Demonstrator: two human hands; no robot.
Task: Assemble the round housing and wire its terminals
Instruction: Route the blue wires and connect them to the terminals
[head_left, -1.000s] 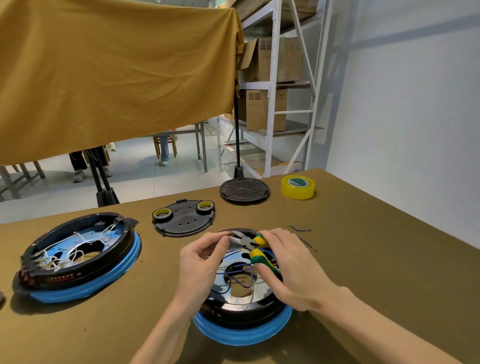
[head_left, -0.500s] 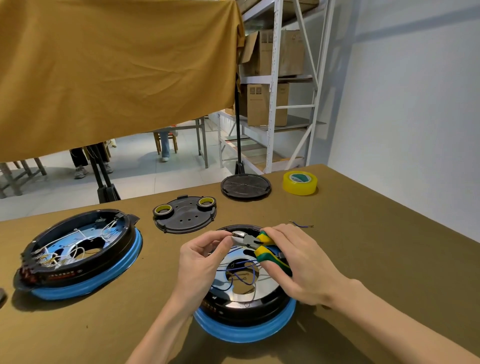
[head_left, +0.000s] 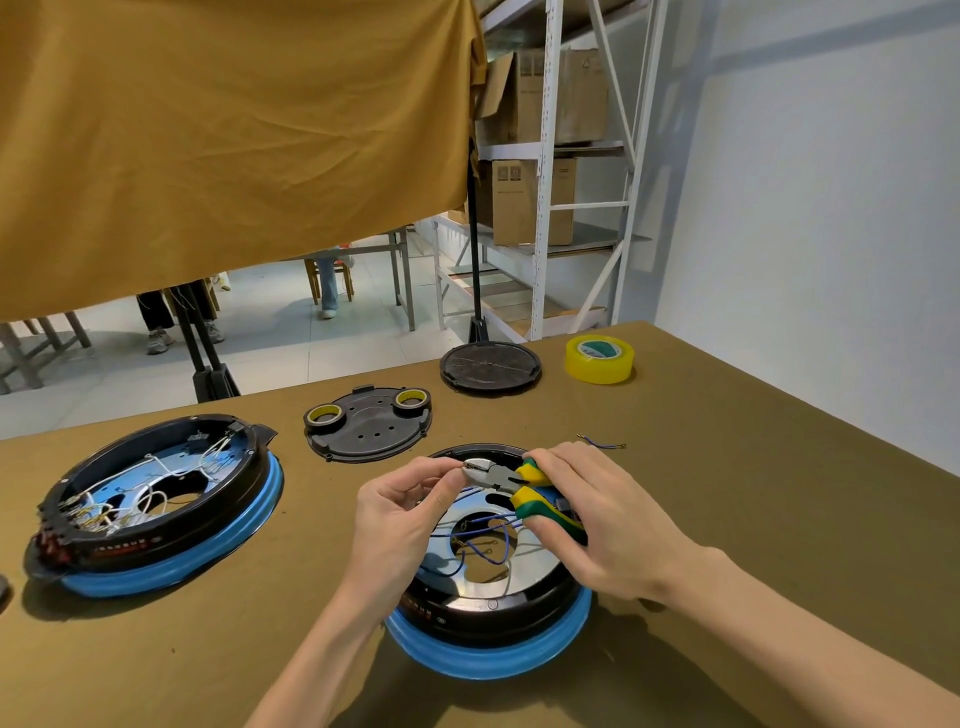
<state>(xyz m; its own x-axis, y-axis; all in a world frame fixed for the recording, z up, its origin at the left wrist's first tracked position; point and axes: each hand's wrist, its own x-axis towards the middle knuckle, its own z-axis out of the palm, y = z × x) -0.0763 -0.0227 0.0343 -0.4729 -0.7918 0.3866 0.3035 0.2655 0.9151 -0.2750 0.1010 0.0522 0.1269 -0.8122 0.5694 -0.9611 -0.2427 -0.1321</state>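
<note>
A round black housing (head_left: 488, 613) with a blue rim and a shiny metal plate sits on the table in front of me, blue wires (head_left: 483, 538) looping over its central hole. Above it my right hand (head_left: 608, 525) grips pliers (head_left: 511, 480) with yellow and green handles. The plier jaws point left toward my left hand (head_left: 400, 514), which pinches a thin wire end right at the jaws. The wire end itself is too small to make out.
A second housing (head_left: 156, 504) with white wires lies at the left. A black cover plate (head_left: 369, 426) carrying two small tape rolls, a round black disc (head_left: 491, 366) and a yellow tape roll (head_left: 599, 359) sit farther back. A loose wire (head_left: 602, 441) lies right of my hands.
Both hands have stayed over the housing, pliers and pinching fingers kept together. The view has shifted slightly; little else differs.
</note>
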